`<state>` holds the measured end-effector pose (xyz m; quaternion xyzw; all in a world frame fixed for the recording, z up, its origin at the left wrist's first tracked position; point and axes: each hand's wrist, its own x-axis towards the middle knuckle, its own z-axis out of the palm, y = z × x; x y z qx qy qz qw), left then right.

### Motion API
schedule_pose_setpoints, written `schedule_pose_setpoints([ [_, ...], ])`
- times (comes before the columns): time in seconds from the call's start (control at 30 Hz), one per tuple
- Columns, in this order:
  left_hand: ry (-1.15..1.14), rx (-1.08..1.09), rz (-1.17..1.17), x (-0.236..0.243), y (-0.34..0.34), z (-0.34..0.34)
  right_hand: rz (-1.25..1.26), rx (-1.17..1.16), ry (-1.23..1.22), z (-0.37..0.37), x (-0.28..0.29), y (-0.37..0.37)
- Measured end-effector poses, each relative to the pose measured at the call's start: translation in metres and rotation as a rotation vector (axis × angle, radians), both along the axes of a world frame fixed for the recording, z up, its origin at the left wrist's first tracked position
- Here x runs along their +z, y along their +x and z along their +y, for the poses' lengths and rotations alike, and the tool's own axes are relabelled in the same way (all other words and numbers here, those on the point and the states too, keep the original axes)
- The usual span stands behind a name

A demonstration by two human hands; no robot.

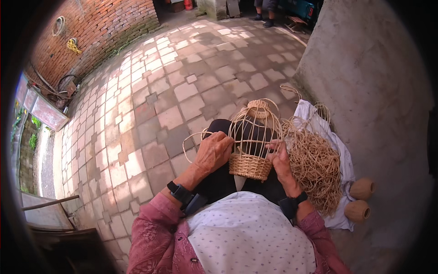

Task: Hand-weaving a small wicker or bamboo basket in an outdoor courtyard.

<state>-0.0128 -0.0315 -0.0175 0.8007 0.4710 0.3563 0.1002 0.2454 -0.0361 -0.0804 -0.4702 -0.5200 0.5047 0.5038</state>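
Woven tan fibre forms the round, open-ribbed basket [250,167] between the left fingers [223,139], clenched on a thin tan strand [184,148] looping out to their left, and the right fingers [279,151], grasping its side. Right of the right fingers, a tangled heap of brown cord [315,169] lies on white cloth [346,162].

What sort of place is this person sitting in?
It looks like a paved yard, probably beside a house or workshop: paving slabs cover the ground with sunlight falling across them, and a rough brick wall stands at the far left.
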Motion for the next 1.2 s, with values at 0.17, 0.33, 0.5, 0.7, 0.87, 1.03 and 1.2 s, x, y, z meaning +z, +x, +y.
schedule_pose_setpoints([
  [0.17, -0.054, 0.547, 0.294, -0.049, -0.123, 0.006, 0.048, 0.018, -0.053, 0.000, 0.014, -0.001],
  [0.33, -0.517, 0.981, 0.629, -0.062, -0.242, -0.024, 0.069, 0.033, -0.019, 0.003, 0.004, 0.002],
  [0.5, -0.279, 0.253, -0.047, -0.004, -0.080, -0.008, 0.054, 0.022, -0.070, -0.001, 0.003, 0.000],
  [0.7, -0.038, -0.059, 0.083, 0.016, -0.004, -0.024, 0.083, 0.049, -0.109, 0.000, 0.007, 0.005],
  [0.87, -0.082, 0.534, 0.364, -0.032, -0.160, -0.010, 0.108, 0.066, -0.083, 0.001, 0.013, 0.003],
  [1.03, -0.528, 0.984, 0.621, -0.025, -0.285, -0.023, 0.026, 0.072, -0.076, 0.003, 0.007, 0.006],
  [1.2, -0.238, 0.228, 0.000, -0.003, -0.094, 0.003, 0.055, 0.061, -0.082, 0.001, 0.005, 0.006],
])
